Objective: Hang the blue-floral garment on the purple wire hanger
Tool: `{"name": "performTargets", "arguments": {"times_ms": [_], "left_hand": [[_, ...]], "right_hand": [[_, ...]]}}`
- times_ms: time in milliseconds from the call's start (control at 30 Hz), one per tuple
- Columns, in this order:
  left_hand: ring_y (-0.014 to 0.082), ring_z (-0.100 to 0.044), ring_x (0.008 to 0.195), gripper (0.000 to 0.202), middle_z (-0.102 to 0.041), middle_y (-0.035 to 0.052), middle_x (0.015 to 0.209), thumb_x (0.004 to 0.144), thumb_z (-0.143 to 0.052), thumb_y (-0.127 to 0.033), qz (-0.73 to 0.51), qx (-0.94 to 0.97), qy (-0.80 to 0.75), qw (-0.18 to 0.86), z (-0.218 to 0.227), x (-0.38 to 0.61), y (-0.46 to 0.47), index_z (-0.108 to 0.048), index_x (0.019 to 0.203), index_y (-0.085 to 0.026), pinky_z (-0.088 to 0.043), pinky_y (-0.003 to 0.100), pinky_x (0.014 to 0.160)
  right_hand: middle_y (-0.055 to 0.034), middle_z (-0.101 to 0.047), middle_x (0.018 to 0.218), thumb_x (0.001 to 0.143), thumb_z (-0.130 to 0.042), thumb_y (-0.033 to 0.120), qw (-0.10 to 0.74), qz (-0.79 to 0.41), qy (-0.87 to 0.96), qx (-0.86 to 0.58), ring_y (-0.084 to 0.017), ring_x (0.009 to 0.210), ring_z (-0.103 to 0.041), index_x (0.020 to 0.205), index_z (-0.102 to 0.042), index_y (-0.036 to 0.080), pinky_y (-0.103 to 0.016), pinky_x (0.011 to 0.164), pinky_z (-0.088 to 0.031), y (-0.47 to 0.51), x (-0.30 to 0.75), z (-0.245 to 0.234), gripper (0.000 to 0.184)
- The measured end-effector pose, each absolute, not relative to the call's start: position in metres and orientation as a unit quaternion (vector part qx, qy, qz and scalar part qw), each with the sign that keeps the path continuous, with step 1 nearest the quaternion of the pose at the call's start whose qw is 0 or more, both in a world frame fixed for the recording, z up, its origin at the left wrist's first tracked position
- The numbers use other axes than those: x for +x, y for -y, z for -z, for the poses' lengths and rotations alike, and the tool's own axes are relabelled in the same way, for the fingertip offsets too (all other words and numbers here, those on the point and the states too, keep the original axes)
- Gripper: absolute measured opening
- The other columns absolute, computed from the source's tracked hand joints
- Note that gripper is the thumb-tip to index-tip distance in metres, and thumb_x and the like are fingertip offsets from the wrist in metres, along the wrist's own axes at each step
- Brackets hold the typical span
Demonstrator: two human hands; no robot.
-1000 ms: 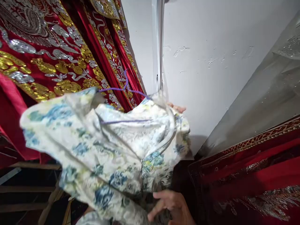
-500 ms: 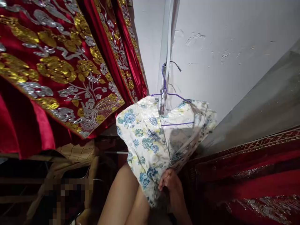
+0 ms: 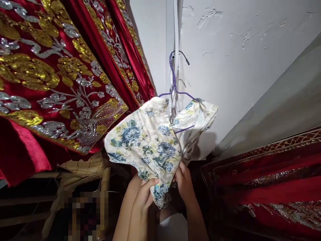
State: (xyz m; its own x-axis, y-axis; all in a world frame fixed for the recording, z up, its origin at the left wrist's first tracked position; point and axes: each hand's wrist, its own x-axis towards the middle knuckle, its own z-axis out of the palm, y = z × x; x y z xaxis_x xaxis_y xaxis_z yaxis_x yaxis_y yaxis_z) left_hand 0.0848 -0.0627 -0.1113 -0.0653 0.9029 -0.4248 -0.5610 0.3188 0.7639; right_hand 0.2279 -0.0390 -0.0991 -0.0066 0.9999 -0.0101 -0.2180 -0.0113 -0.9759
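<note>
A white blouse (image 3: 150, 140) with blue flowers and green leaves hangs from a purple wire hanger (image 3: 173, 78). Its neckline gapes on the right, and the hanger's lower bar shows through. My left hand (image 3: 146, 194) pinches the bunched lower left of the blouse, thumb on the front and fingers mostly behind the cloth. On the other side, my right hand (image 3: 184, 179) is closed on the blouse's right front edge near the bottom; its fingertips are partly hidden. The hanger's hook is caught on a white strap (image 3: 176, 30) that runs down the wall.
Red cloth (image 3: 82, 83) with gold and silver sequins drapes at the left. Beneath it stands a wooden frame (image 3: 105, 180). More red embroidered fabric (image 3: 271, 180) lies at the lower right. The white wall (image 3: 225, 73) behind has peeling paint. My knees are below the blouse.
My left hand, hidden behind the blouse before, now shows gripping its lower left. My right hand has risen slightly. The blouse's left side has spread outward, and the view has come closer.
</note>
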Motion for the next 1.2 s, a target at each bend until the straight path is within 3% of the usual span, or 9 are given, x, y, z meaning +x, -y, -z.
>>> {"name": "performTargets", "arguments": {"times_ms": [167,300,467,567,633,733,800,933,1200], "left_hand": [[0.0338,-0.068,0.119,0.047,-0.077,0.0035,0.106,0.070,-0.080,-0.039,-0.591,0.179,-0.536,0.575,0.121,0.069,0.058,-0.068,0.115,-0.031,-0.059,0.045,0.097],[0.0274,-0.068,0.103,0.042,-0.069,0.0028,0.095,0.072,-0.082,-0.044,-0.697,0.195,-0.605,0.332,0.140,0.097,0.055,-0.063,0.105,-0.025,-0.054,0.042,0.096],[0.0156,-0.058,0.086,0.059,-0.056,0.0037,0.103,0.078,-0.082,-0.036,-0.709,0.359,-0.580,0.178,0.168,0.151,0.069,-0.054,0.127,-0.022,-0.053,0.029,0.080],[0.0161,-0.059,0.090,0.053,-0.055,0.0090,0.119,0.083,-0.074,-0.024,-0.687,0.467,-0.545,0.115,0.167,0.156,0.073,-0.053,0.132,-0.022,-0.053,0.030,0.082],[0.0183,-0.061,0.096,0.038,-0.058,0.0088,0.118,0.087,-0.064,-0.017,-0.647,0.535,-0.532,0.114,0.157,0.150,0.070,-0.057,0.124,-0.022,-0.052,0.030,0.084],[0.0158,-0.057,0.078,0.013,-0.058,0.0013,0.085,0.090,-0.052,-0.011,-0.577,0.621,-0.503,0.168,0.140,0.140,0.061,-0.058,0.094,-0.021,-0.047,0.024,0.068],[0.0141,-0.050,0.067,0.014,-0.050,-0.0012,0.073,0.091,-0.052,-0.012,-0.552,0.656,-0.480,0.185,0.131,0.136,0.053,-0.051,0.080,-0.021,-0.040,0.023,0.060],[0.0147,-0.051,0.070,0.020,-0.051,0.0008,0.075,0.095,-0.048,-0.015,-0.485,0.702,-0.474,0.218,0.126,0.135,0.042,-0.048,0.076,-0.020,-0.039,0.024,0.064],[0.0156,-0.048,0.069,0.025,-0.048,0.0003,0.070,0.092,-0.050,-0.021,-0.476,0.670,-0.492,0.287,0.141,0.143,0.039,-0.039,0.070,-0.021,-0.035,0.026,0.064]], "right_hand": [[0.0024,-0.048,0.050,0.084,-0.063,0.045,0.601,-0.532,0.350,-0.483,-0.010,0.048,-0.039,0.054,-0.046,0.022,-0.025,0.049,-0.034,0.050,0.232,0.105,0.042],[-0.0002,-0.057,0.050,0.077,-0.068,0.046,0.605,-0.573,0.291,-0.471,-0.009,0.042,-0.038,0.054,-0.052,0.020,-0.024,0.044,-0.032,0.056,0.241,0.113,0.038],[-0.0005,-0.059,0.052,0.081,-0.069,0.053,0.569,-0.598,0.349,-0.445,-0.009,0.041,-0.041,0.057,-0.056,0.019,-0.023,0.045,-0.033,0.054,0.244,0.110,0.043],[-0.0007,-0.061,0.053,0.088,-0.063,0.051,0.505,-0.607,0.433,-0.435,-0.010,0.046,-0.044,0.066,-0.064,0.017,-0.023,0.049,-0.035,0.056,0.245,0.104,0.041],[-0.0008,-0.062,0.055,0.094,-0.056,0.049,0.469,-0.602,0.482,-0.431,-0.011,0.049,-0.047,0.073,-0.067,0.017,-0.024,0.052,-0.036,0.060,0.247,0.101,0.040],[-0.0007,-0.064,0.057,0.098,-0.050,0.047,0.433,-0.583,0.530,-0.438,-0.012,0.053,-0.050,0.075,-0.065,0.017,-0.024,0.056,-0.038,0.062,0.251,0.096,0.041],[0.0000,-0.063,0.055,0.098,-0.050,0.045,0.430,-0.567,0.537,-0.453,-0.012,0.051,-0.049,0.072,-0.062,0.018,-0.025,0.055,-0.038,0.057,0.256,0.090,0.039],[0.0028,-0.058,0.050,0.093,-0.054,0.044,0.493,-0.513,0.514,-0.478,-0.012,0.045,-0.045,0.073,-0.062,0.019,-0.025,0.051,-0.038,0.026,0.262,0.057,0.033],[0.0008,-0.061,0.050,0.088,-0.059,0.036,0.547,-0.490,0.533,-0.420,-0.009,0.040,-0.039,0.074,-0.067,0.016,-0.023,0.043,-0.030,-0.051,0.247,-0.070,0.026]]}}
